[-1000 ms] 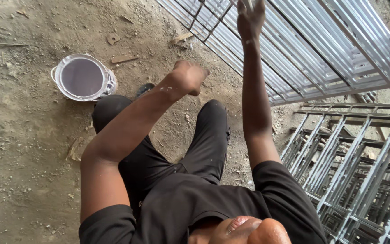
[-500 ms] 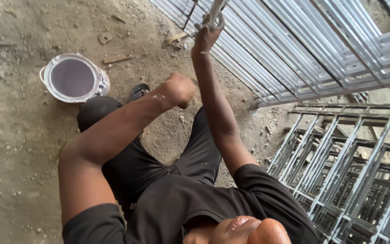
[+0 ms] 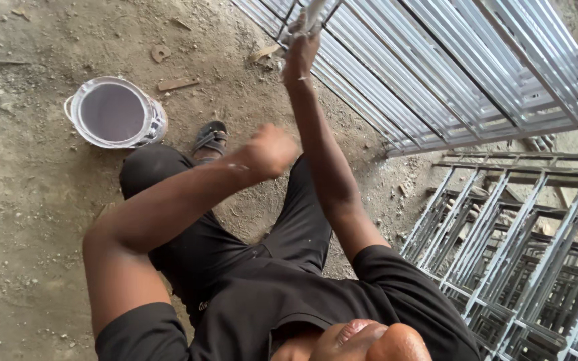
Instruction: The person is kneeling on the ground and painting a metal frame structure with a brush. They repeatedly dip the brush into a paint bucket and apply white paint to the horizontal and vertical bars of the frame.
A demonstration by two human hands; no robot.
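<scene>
Right hand (image 3: 300, 50) up at the grey metal grille (image 3: 449, 67), holding a pale tool, likely a brush, too blurred to be sure.
Right grip is closed round that tool at the grille's lower bars. Left hand (image 3: 270, 150) is a closed fist in mid-air over the knees; can't tell if it has hold of anything. Paint bucket (image 3: 115, 112) with grey paint sits on the dirt floor (image 3: 21, 200), well apart from both hands, just beside a sandalled foot (image 3: 210, 138). More bare frames (image 3: 516, 267) are stacked lower right.

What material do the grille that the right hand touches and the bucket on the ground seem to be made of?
Grille: apparently metal bars, coated pale grey; straight thin rails with square joints suggest it. Bucket: probably plastic, white wall, holding dull grey-purple paint; the thin rim suggests plastic, though this is not certain.
</scene>
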